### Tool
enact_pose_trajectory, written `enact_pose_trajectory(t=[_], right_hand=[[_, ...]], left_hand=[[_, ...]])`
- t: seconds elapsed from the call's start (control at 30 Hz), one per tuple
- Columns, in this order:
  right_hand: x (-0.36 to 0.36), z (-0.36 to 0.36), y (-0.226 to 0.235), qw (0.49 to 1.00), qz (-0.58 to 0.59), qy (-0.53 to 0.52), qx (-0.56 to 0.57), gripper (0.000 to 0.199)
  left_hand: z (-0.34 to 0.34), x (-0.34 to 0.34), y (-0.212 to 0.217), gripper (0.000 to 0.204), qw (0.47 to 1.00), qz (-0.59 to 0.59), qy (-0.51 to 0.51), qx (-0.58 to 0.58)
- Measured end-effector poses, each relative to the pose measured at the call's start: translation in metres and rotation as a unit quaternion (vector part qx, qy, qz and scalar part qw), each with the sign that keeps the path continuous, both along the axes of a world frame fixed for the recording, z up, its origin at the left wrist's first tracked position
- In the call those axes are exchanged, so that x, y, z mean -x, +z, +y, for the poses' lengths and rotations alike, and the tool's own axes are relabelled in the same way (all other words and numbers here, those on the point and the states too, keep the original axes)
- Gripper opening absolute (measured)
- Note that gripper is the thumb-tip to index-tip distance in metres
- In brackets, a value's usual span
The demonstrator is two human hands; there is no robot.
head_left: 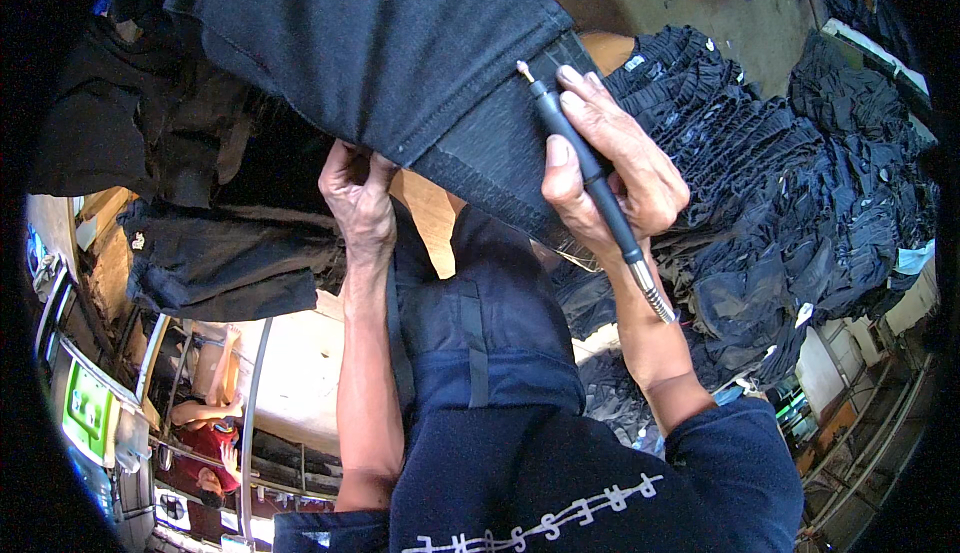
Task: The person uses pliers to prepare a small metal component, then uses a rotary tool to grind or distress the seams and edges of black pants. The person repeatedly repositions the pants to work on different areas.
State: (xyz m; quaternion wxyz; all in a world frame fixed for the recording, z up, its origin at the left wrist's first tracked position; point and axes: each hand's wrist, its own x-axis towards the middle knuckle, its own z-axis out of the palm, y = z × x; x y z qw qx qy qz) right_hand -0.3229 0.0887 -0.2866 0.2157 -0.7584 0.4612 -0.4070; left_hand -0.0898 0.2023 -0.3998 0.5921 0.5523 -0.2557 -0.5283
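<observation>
While the right hand (610,168) is gripping a pen-like rotary tool (590,178) against the dark jeans leg (400,63), a slip is looming.
The left hand (358,198) is closing on the cloth's underside; slackening there risks the tip gouging through, or skidding toward those fingers.

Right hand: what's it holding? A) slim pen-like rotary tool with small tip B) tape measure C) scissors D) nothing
A: the right hand grips a slim dark rotary tool like a pen, its small tip at the hem of the dark jeans leg, which the left hand holds from below.
</observation>
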Motion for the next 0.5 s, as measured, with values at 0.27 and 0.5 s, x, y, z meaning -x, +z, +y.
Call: enact_pose_trajectory(t=[0.27, 0.5], right_hand=[[0.000, 0.000, -0.002, 1.000, -0.002, -0.021, -0.010, 0.030], [0.000, -0.001, 0.001, 1.000, 0.007, -0.023, -0.017, 0.029]], left_hand=[[-0.009, 0.012, 0.011, 0.024, 0.997, 0.013, 0.066, -0.028], [-0.013, 0.012, 0.014, 0.027, 0.998, -0.010, 0.058, -0.012]])
